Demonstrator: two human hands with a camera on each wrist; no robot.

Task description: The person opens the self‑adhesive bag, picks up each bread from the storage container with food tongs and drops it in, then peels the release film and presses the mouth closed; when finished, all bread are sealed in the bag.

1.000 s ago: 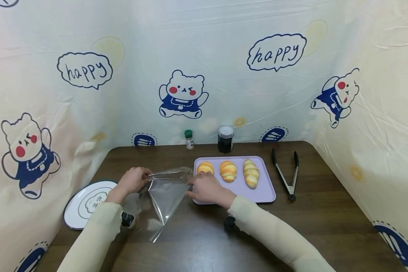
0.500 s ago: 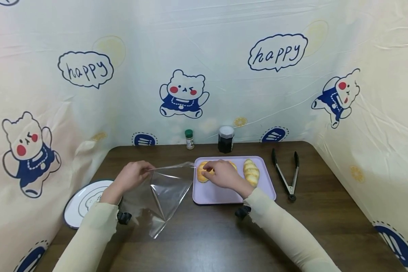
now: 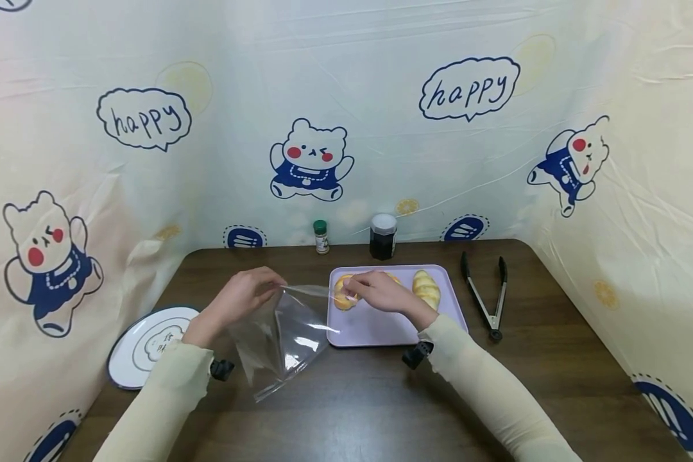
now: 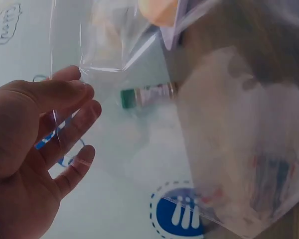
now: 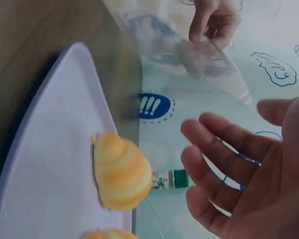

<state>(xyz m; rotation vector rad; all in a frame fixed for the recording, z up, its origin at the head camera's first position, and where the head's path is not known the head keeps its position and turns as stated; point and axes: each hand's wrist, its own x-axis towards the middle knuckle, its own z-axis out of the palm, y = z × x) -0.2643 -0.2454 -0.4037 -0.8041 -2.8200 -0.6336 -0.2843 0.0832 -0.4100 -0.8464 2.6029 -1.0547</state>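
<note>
A clear plastic bag [image 3: 303, 337] hangs over the table's left-centre, and my left hand [image 3: 239, 300] pinches its upper edge between thumb and fingers. The left wrist view has the film passing by the left thumb [image 4: 72, 94]. My right hand [image 3: 384, 292] hovers over the lilac tray [image 3: 375, 328], fingers loosely bent and spread. In the right wrist view a corner of the bag reaches close to the right thumb [image 5: 274, 110]. Under that hand lie a round striped bread roll [image 5: 122, 174] and a second roll, mostly hidden. A longer bread [image 3: 426, 287] lies to their right.
Tongs [image 3: 493, 305] lie spread at the tray's right. Behind the tray stand a green-capped shaker bottle [image 3: 321, 239] and a dark jar [image 3: 384, 239] with a white lid. A white plate [image 3: 141, 356] is by my left forearm. Printed cloth [image 3: 381, 167] encloses the table.
My right hand left the bag's edge, moved right over the tray, and is now slightly lower. My left hand rose and shifted right with the bag, whose mouth has moved right.
</note>
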